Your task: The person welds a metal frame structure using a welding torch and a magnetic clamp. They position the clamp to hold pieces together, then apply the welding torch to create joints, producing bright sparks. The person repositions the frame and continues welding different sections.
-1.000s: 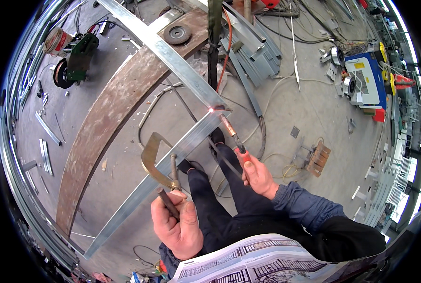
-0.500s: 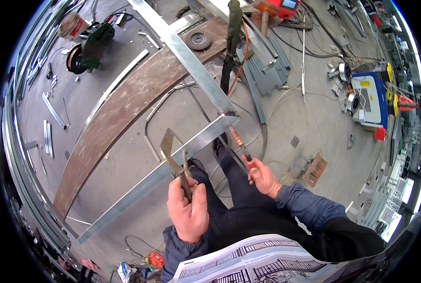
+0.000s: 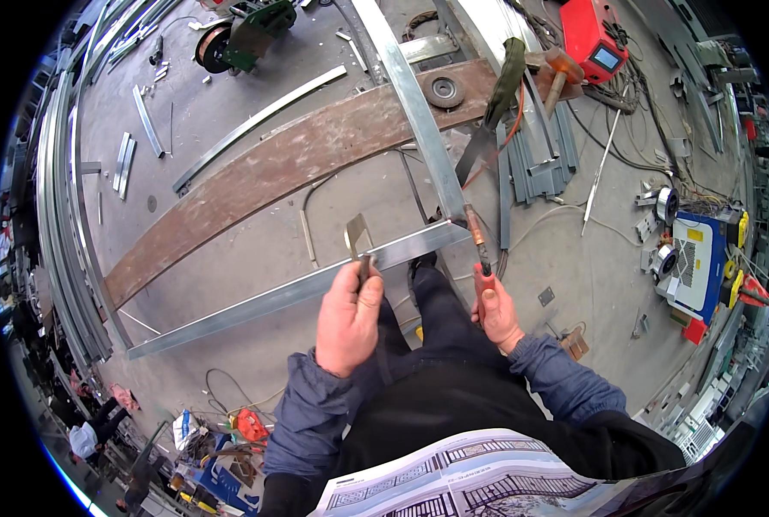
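My right hand [image 3: 498, 317] is closed round the red handle of a welding torch [image 3: 477, 231]. Its copper front end points at the corner where two galvanized steel bars meet. One bar [image 3: 410, 95] runs away from me; the other bar [image 3: 272, 297] slants off to the lower left. My left hand [image 3: 348, 323] grips a tool by its handle, over the slanted bar. A bent, flat, brass-coloured plate [image 3: 356, 233] stands up from this tool; its exact kind I cannot make out. Whether the torch tip touches the metal cannot be told.
A rusty curved steel plate [image 3: 272, 168] lies behind the bars, with a round disc [image 3: 445, 92] on it. Beyond stand an orange-headed mallet [image 3: 561, 65] and a red machine [image 3: 589, 43]. Cables, a wire feeder [image 3: 259, 34] and a blue-and-white machine [image 3: 694, 258] are around.
The bright spot at the bars' corner no longer shows. My view has shifted. The torch is more upright and further right of the corner, and the left-hand tool is turned.
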Demonstrator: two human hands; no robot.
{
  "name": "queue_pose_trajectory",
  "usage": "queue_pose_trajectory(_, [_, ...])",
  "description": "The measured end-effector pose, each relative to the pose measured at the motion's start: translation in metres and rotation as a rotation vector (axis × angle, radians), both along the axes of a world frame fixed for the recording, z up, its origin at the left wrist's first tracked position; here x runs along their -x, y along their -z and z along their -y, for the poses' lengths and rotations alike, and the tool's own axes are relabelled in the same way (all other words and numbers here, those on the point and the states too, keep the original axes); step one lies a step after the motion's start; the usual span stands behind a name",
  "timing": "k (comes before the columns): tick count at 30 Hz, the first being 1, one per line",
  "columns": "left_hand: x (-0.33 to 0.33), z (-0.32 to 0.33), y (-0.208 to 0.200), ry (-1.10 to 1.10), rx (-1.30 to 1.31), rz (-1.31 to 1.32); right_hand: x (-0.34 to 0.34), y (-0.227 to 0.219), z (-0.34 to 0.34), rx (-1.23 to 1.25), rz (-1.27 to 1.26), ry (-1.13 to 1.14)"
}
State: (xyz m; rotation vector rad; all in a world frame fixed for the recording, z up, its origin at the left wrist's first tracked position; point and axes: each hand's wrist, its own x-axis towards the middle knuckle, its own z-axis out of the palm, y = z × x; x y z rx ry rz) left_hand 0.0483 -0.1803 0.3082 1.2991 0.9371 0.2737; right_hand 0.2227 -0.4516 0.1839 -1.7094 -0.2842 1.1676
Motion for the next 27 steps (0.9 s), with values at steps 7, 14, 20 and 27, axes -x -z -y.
queue_pose_trajectory(7, [0.0, 0.01, -0.002, -0.01, -0.149, -0.064, -0.019, -0.02, -0.015, -0.039, 0.018, -0.02])
queue_pose_trajectory(14, [0.004, -0.007, 0.01, -0.178, 0.071, 0.07, -0.03, -0.022, -0.016, -0.072, -0.01, 0.034])
queue_pose_trajectory(20, [0.002, -0.006, -0.005, -0.326, 0.399, 0.01, -0.033, -0.025, -0.027, -0.072, 0.004, 0.025])
queue_pose_trajectory(27, [0.002, -0.035, -0.009, 0.039, 0.576, -0.05, -0.039, -0.022, -0.025, -0.089, -0.032, 0.011])
